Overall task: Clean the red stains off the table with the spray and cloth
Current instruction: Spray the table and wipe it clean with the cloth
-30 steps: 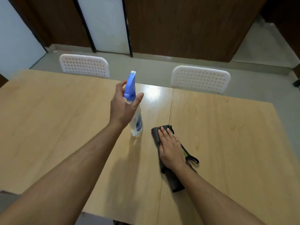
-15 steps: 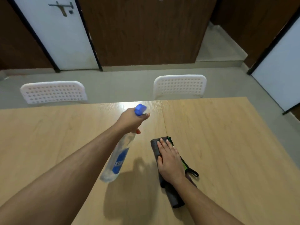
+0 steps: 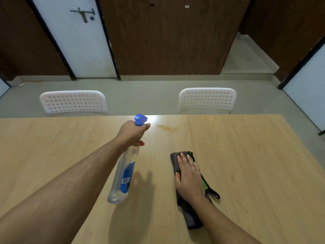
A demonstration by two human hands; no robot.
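Note:
My left hand (image 3: 132, 132) grips the neck of a clear spray bottle (image 3: 123, 175) with a blue head and blue label. The bottle is lifted off the light wooden table (image 3: 246, 164) and tilted, its nozzle toward the far edge. Just right of the nozzle lies a faint orange-red stain (image 3: 167, 128) beside a bright glare patch. My right hand (image 3: 189, 176) rests flat, fingers straight, on a folded dark grey cloth (image 3: 191, 217) with a green edge and a black loop.
Two white perforated chairs (image 3: 73, 102) (image 3: 207, 100) stand behind the table's far edge. A seam (image 3: 190, 138) runs between two tabletops. Beyond are a grey floor, dark wood panels and white doors.
My left hand lifted the bottle off the table and tipped it forward toward the far edge. The view rose, bringing the stain into sight. My right hand stayed on the cloth.

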